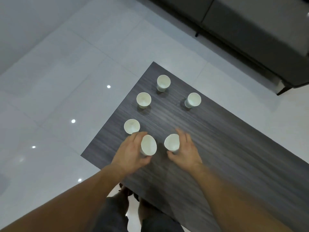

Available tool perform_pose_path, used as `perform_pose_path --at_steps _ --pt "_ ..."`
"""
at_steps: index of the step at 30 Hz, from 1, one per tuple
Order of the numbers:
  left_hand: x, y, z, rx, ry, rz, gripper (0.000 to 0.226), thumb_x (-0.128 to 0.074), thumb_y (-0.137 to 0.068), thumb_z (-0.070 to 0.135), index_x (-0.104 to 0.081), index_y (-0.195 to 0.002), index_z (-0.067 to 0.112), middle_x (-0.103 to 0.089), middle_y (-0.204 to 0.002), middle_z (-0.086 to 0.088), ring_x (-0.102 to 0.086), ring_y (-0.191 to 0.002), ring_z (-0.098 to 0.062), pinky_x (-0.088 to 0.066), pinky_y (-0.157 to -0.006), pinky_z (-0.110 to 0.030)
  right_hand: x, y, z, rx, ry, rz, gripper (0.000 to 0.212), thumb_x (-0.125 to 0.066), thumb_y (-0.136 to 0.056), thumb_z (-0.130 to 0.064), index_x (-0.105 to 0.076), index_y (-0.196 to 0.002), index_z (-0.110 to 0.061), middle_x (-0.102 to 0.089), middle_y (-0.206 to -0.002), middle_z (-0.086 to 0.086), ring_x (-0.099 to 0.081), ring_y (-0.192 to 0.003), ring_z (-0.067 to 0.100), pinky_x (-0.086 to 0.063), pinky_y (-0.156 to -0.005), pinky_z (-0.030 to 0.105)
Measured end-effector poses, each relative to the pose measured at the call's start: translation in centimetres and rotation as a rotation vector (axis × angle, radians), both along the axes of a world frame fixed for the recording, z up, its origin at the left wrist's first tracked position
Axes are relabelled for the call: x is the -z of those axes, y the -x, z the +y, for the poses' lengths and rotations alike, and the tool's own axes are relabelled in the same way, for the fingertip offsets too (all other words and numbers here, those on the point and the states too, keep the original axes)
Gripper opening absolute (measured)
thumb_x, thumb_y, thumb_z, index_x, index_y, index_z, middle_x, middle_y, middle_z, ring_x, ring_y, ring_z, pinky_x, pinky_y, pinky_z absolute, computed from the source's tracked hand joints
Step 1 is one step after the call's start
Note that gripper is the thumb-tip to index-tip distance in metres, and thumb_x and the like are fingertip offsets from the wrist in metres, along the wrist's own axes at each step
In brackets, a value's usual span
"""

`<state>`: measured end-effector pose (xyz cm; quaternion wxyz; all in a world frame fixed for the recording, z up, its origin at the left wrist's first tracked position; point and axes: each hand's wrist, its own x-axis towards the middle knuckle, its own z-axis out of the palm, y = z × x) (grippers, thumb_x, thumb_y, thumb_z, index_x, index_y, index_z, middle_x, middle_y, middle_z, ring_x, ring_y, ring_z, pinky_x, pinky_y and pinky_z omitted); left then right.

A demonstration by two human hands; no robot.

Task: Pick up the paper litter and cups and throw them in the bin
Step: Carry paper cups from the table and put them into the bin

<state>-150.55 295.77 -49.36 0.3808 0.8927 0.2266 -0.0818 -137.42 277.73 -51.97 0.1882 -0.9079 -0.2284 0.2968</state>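
The left hand (pixel 132 152) had its grip clamped on a tilted cup (pixel 148 144), the right hand (pixel 186 151) on a second cup (pixel 171 142), both toward the desk's (pixel 217 139) six o'clock. Squeeze lightly, lift straight, and avoid the neighbour cup (pixel 132 126) at ten o'clock.

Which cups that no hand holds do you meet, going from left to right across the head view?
Nearest free cup → next cup up the left side → farthest cup → rightmost cup.
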Motion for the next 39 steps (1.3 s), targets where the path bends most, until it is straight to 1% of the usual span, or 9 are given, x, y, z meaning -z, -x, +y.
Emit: perform_pose_path --at_steps 2,5,8,13,17,22,27,31,39 --pt "-2.7 -0.1 0.1 0.015 -0.050 -0.047 0.077 -0.078 -0.068 0.036 -0.045 -0.135 0.018 -0.050 -0.131 -0.001 -0.048 -0.119 -0.022 -0.041 -0.098 -0.032 -2.7 0.7 -0.5 0.033 -0.011 -0.010 0.088 -0.071 -0.075 -0.034 -0.024 -0.148 -0.030 -0.035 -0.131 -0.004 -0.052 -0.111 0.023 -0.045 -0.085 0.036" --pt "-6.7 -0.2 0.0 0.052 -0.090 -0.096 0.076 -0.078 -0.068 0.036 -0.046 -0.134 0.016 -0.051 -0.128 -0.004 -0.048 -0.118 -0.023 -0.042 -0.097 -0.037 -6.6 2.2 -1.2 0.031 0.016 -0.098 0.082 -0.071 -0.074 -0.039 -0.034 -0.146 -0.025 -0.041 -0.129 0.000 -0.049 -0.115 0.025 -0.042 -0.091 0.034" --pt "-10.0 0.0 -0.3 0.114 -0.094 -0.163 0.076 -0.079 -0.067 0.034 -0.047 -0.133 0.017 -0.052 -0.124 -0.003 -0.048 -0.116 -0.022 -0.041 -0.096 -0.031 -10.7 4.1 -1.7 0.066 0.020 -0.209 0.078 -0.069 -0.074 -0.046 -0.037 -0.143 -0.025 -0.045 -0.129 0.001 -0.045 -0.120 0.025 -0.042 -0.097 0.037" --pt "-13.3 1.5 -0.7 0.294 -0.083 -0.233 0.078 -0.078 -0.066 0.032 -0.041 -0.134 0.023 -0.046 -0.127 0.000 -0.049 -0.113 -0.022 -0.044 -0.091 -0.035 -15.6 9.5 -2.8 0.244 -0.041 -0.317 0.072 -0.067 -0.075 -0.035 -0.038 -0.140 -0.021 -0.041 -0.131 0.002 -0.046 -0.119 0.026 -0.043 -0.092 0.035" --pt "-15.1 4.6 -0.1 0.442 -0.105 -0.260 0.079 -0.074 -0.066 0.031 -0.036 -0.136 0.026 -0.043 -0.129 0.002 -0.048 -0.113 -0.021 -0.046 -0.088 -0.036 -17.6 15.4 -3.9 0.341 0.033 -0.304 0.081 -0.064 -0.078 -0.036 -0.027 -0.149 -0.026 -0.037 -0.131 0.004 -0.043 -0.117 0.026 -0.043 -0.093 0.037" --pt "-17.5 7.7 -2.6 0.664 -0.163 -0.269 0.076 -0.071 -0.069 0.035 -0.039 -0.138 0.024 -0.049 -0.131 0.004 -0.047 -0.119 -0.021 -0.044 -0.096 -0.038 -20.4 23.4 -8.3 0.482 0.133 -0.301 0.072 -0.062 -0.078 -0.038 -0.032 -0.143 -0.028 -0.034 -0.129 0.004 -0.046 -0.112 0.029 -0.048 -0.085 0.039" --pt "-20.1 10.6 -12.3 0.961 -0.160 -0.297 0.079 -0.071 -0.069 0.039 -0.036 -0.139 0.028 -0.046 -0.134 0.007 -0.044 -0.121 -0.019 -0.040 -0.091 -0.030 -23.8 32.2 -16.4 0.779 0.171 -0.365 0.068 -0.062 -0.076 -0.037 -0.036 -0.137 -0.025 -0.036 -0.126 0.004 -0.045 -0.111 0.029 -0.047 -0.085 0.040" --pt "-21.7 15.0 -22.7 1.209 -0.143 -0.335 0.081 -0.072 -0.069 0.038 -0.034 -0.140 0.026 -0.044 -0.135 0.005 -0.044 -0.122 -0.020 -0.041 -0.091 -0.033 -25.5 41.9 -23.6 1.017 0.204 -0.412 0.067 -0.063 -0.076 -0.039 -0.037 -0.136 -0.024 -0.039 -0.124 0.004 -0.047 -0.110 0.028 -0.047 -0.084 0.038" --pt "-22.1 32.5 -44.1 1.618 -0.103 -0.326 0.085 -0.071 -0.069 0.039 -0.030 -0.141 0.026 -0.042 -0.133 0.001 -0.045 -0.119 -0.022 -0.043 -0.092 -0.036 -26.1 66.4 -37.6 1.430 0.283 -0.330 0.075 -0.062 -0.078 -0.044 -0.032 -0.144 -0.025 -0.037 -0.134 0.002 -0.046 -0.116 0.027 -0.049 -0.087 0.037"
